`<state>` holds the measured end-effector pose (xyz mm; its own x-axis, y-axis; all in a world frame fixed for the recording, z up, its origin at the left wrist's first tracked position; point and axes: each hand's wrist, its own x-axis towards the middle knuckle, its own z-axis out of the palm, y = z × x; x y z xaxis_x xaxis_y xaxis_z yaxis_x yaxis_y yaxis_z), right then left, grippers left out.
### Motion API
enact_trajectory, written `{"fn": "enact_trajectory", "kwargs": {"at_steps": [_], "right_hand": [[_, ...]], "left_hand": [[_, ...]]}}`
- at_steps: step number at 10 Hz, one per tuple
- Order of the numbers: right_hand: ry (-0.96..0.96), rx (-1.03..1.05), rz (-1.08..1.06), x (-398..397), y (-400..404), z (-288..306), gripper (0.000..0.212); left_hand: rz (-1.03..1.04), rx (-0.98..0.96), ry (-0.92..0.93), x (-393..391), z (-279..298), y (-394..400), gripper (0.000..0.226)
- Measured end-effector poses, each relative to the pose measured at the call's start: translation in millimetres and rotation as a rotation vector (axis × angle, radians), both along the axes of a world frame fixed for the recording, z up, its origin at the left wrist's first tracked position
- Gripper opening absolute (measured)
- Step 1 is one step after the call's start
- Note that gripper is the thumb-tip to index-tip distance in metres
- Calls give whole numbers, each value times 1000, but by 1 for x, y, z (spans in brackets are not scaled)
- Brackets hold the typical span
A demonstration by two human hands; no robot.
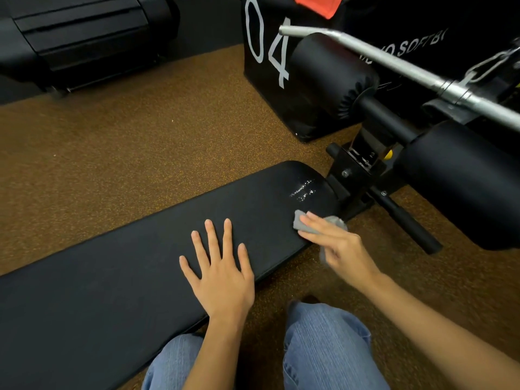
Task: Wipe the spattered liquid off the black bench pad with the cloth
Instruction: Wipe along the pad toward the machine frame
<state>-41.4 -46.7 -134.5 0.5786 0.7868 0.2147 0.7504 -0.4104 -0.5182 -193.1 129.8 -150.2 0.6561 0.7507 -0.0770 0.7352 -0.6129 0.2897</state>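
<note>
The wet spots (302,190) shine on the far end of the black bench pad (126,277), close to its round tip. They look like little white drops and streaks. My gray cloth (305,224) sits on the pad just this side of the drops, near the pad's right edge. It is not on the drops. Part of the cloth hangs down past the edge, under my palm.

My right hand (336,249) holds the cloth. My fingers lie flat over the top of it and press it to the pad, and the rest of the cloth is bunched in my hand.

My left hand (222,274) lies flat on the bench pad with all the fingers spread wide. It holds nothing. It is near my right hand but does not touch it.

The pad is long and runs from the bottom left up to the right. Past its far end is a black metal frame (351,175) with bolts. Two fat black rollers (332,71) sit on a bar there. A silver bar (394,63) goes across above them. Behind is a big black box (267,80) with white numbers 0 and 4. The floor (112,150) is brown and speckled. My knees in blue jeans (323,347) are at the bottom.
</note>
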Motion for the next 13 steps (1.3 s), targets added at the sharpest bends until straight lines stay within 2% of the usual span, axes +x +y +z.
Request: {"fn": "enact_trajectory", "kwargs": {"at_steps": [1,2,3,4,5,6,7,8,9,10,11,12,13], "right_hand": [[17,-16,-44,22,-15,4,53],[94,61,-340,49,1,8,47],[68,59,-321,34,20,6,47],[-13,-33,-17,8,3,-1,53],[-38,-36,-66,28,-8,2,55],[26,41,-335,60,16,5,48],[51,78,-426,73,47,6,46],[63,62,-231,51,58,7,48],[10,-37,58,27,42,1,52],[-76,-66,12,52,31,2,55],[-50,-9,-269,82,55,6,51],[14,3,-246,62,82,1,49],[-18,-20,62,22,66,-8,50]], "left_hand": [[-1,1,2,-1,0,0,56],[0,-1,4,-1,0,0,56],[4,11,2,0,1,-2,57],[2,14,1,0,0,-1,57],[-3,8,-4,-1,-1,0,57],[5,15,-1,0,-2,-1,56],[13,21,-8,1,-3,-2,53],[17,27,-16,2,-4,-3,57],[21,33,-25,2,-5,-3,57],[21,32,-38,2,-6,-3,57],[20,38,-41,2,-7,-3,57],[23,51,-41,2,-10,-3,57],[29,64,-48,3,-12,-3,57]]}}
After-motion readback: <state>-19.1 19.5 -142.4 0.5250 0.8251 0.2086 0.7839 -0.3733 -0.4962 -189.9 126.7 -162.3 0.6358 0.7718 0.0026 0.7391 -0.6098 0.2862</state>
